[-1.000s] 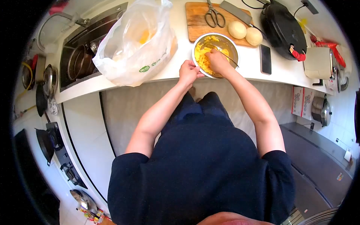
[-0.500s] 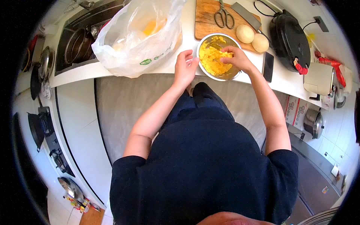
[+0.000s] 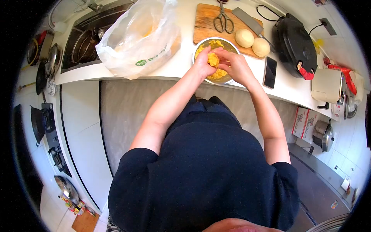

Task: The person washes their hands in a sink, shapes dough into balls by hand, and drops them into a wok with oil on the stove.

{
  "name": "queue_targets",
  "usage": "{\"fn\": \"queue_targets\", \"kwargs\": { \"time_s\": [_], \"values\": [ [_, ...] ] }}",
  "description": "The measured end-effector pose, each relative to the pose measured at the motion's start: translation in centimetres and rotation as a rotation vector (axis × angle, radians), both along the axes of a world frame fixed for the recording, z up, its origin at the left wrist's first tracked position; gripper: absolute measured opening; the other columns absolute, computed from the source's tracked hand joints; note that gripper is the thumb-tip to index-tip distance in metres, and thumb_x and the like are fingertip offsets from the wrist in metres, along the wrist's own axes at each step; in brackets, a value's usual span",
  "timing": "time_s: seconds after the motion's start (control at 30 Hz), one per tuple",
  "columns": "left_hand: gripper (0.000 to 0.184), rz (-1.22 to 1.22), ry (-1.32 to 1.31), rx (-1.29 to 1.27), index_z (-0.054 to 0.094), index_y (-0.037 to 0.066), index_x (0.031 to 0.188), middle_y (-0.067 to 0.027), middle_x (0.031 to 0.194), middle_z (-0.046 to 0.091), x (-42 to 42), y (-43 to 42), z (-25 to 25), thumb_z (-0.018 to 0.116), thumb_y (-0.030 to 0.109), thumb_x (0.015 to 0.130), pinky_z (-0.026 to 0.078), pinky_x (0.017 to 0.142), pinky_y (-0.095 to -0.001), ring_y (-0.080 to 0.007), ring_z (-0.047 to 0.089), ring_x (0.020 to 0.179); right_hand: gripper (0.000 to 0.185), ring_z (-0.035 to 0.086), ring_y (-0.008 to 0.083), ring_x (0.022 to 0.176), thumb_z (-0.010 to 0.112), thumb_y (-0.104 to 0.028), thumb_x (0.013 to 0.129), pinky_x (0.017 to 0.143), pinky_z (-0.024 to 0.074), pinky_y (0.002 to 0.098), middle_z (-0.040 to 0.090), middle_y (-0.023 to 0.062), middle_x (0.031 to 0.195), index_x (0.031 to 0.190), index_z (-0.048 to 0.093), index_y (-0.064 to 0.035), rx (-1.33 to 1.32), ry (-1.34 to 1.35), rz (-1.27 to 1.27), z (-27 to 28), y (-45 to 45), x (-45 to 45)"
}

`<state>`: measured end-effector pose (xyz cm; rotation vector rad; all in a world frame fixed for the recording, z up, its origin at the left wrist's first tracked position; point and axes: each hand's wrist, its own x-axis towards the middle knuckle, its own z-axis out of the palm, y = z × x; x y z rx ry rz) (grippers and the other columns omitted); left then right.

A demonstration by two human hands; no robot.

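Observation:
Above a metal bowl [image 3: 233, 45] at the counter's front edge, both hands are close together. My left hand [image 3: 203, 65] is curled around a clump of yellow mash [image 3: 213, 59]. The fingers of my right hand [image 3: 235, 68] are bent in against the clump's right side. More yellow mash lies in the bowl, partly hidden beneath the hands. Two round pale dough balls [image 3: 244, 38] [image 3: 261, 47] sit just right of the bowl, by the edge of a wooden cutting board [image 3: 205, 27].
Scissors [image 3: 223, 22] and a cleaver [image 3: 247, 21] lie on the board. A phone [image 3: 270, 72] rests to the right, before a black electric griddle [image 3: 293, 46]. Left of the bowl stands a white plastic bag [image 3: 135, 46], beside a sink [image 3: 83, 42] holding pots.
My right hand has lifted out of the mash in the bowl. My left hand has come over the bowl from its left side and now holds a yellow clump. The view has shifted slightly.

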<state>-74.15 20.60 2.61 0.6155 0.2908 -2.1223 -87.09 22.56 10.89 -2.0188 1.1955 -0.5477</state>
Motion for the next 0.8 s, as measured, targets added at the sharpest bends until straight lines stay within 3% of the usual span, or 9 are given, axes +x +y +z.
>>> {"fn": "queue_targets", "kwargs": {
  "time_s": [0.07, 0.17, 0.27, 0.37, 0.47, 0.5, 0.63, 0.73, 0.8],
  "values": [
    [0.045, 0.051, 0.049, 0.02, 0.053, 0.001, 0.11, -0.0124, 0.104, 0.06, -0.6, 0.2, -0.4, 0.03, 0.038, 0.097, 0.043, 0.09, -0.0386, -0.0249, 0.054, 0.102, 0.031, 0.064, 0.0296, 0.074, 0.067, -0.001, 0.069, 0.069, 0.0506, 0.0349, 0.065, 0.0157, 0.084, 0.099, 0.064, -0.0028, -0.087, -0.002, -0.051, 0.0, 0.5, -0.1],
    [0.041, 0.044, 0.167, -0.038, 0.054, 0.002, 0.11, -0.0095, 0.103, 0.06, -0.9, 0.7, -1.8, 0.031, 0.034, 0.097, 0.044, 0.085, -0.0327, -0.0207, 0.054, 0.1, 0.026, 0.066, 0.0232, 0.08, 0.066, 0.0, 0.072, 0.072, 0.0515, 0.0295, 0.066, 0.0145, 0.089, 0.098, 0.066, -0.004, -0.229, 0.029, -0.08, -2.0, 0.4, -0.2],
    [0.04, 0.055, 0.026, 0.016, 0.054, 0.003, 0.11, -0.0073, 0.102, 0.06, -1.2, 1.2, -1.7, 0.032, 0.033, 0.097, 0.044, 0.081, -0.0292, -0.0181, 0.055, 0.097, 0.025, 0.064, 0.0248, 0.083, 0.065, 0.0, 0.072, 0.075, 0.051, 0.0311, 0.066, 0.0139, 0.091, 0.097, 0.066, -0.0045, -0.25, 0.015, -0.025, -2.9, 0.7, -0.3],
    [0.041, 0.124, -0.013, -0.028, 0.05, 0.002, 0.118, -0.0106, 0.109, 0.058, -0.8, 1.2, -2.0, 0.033, 0.033, 0.097, 0.046, 0.089, -0.0335, -0.0217, 0.055, 0.1, 0.032, 0.062, 0.0252, 0.094, 0.061, 0.002, 0.076, 0.081, 0.0488, 0.0302, 0.064, 0.0143, 0.101, 0.108, 0.061, -0.0039, -0.426, -0.018, -0.042, -2.6, 0.9, -0.7],
    [0.046, 0.194, -0.081, -0.137, 0.046, 0.001, 0.121, -0.011, 0.112, 0.056, -1.5, 1.4, -1.2, 0.033, 0.038, 0.097, 0.044, 0.09, -0.0343, -0.0209, 0.054, 0.102, 0.038, 0.054, 0.0246, 0.112, 0.054, 0.001, 0.082, 0.092, 0.0424, 0.0294, 0.057, 0.015, 0.117, 0.12, 0.052, -0.0024, -0.244, -0.217, -0.148, -4.1, 1.1, 0.1],
    [0.045, 0.228, -0.184, -0.17, 0.048, 0.002, 0.117, -0.01, 0.109, 0.057, -1.8, 1.3, -1.2, 0.033, 0.039, 0.097, 0.044, 0.087, -0.0335, -0.0197, 0.055, 0.099, 0.041, 0.046, 0.0229, 0.121, 0.047, -0.002, 0.087, 0.099, 0.0347, 0.0299, 0.05, 0.0142, 0.127, 0.129, 0.043, -0.0011, -0.246, -0.132, -0.118, -5.4, 1.4, 0.4],
    [0.044, 0.292, -0.471, -0.272, 0.052, 0.003, 0.109, -0.0078, 0.103, 0.058, -1.9, 1.4, -0.6, 0.034, 0.042, 0.097, 0.044, 0.082, -0.0314, -0.0161, 0.054, 0.094, 0.043, 0.044, 0.0246, 0.121, 0.043, -0.005, 0.089, 0.103, 0.0305, 0.0339, 0.048, 0.0144, 0.129, 0.131, 0.041, -0.0009, 0.132, -0.429, -0.268, -6.7, 2.7, 1.8],
    [0.045, 0.248, -0.603, -0.34, 0.052, 0.001, 0.107, -0.0081, 0.107, 0.056, -1.9, 2.4, 1.8, 0.037, 0.042, 0.096, 0.043, 0.083, -0.0297, -0.0155, 0.053, 0.096, 0.047, 0.044, 0.0241, 0.12, 0.041, -0.005, 0.088, 0.104, 0.031, 0.0379, 0.048, 0.0164, 0.127, 0.133, 0.035, 0.0013, 0.761, -1.247, -0.415, -6.0, 2.0, 1.7],
    [0.048, 0.211, -0.789, -0.432, 0.051, -0.002, 0.113, -0.0122, 0.116, 0.055, -2.1, 2.6, 1.6, 0.036, 0.04, 0.096, 0.042, 0.088, -0.0296, -0.0191, 0.053, 0.105, 0.037, 0.048, 0.0242, 0.112, 0.039, -0.013, 0.093, 0.102, 0.0325, 0.0385, 0.052, 0.013, 0.12, 0.128, 0.039, 0.0006, 0.936, -1.437, -0.462, -6.1, 1.1, 1.2]
  ]
}}
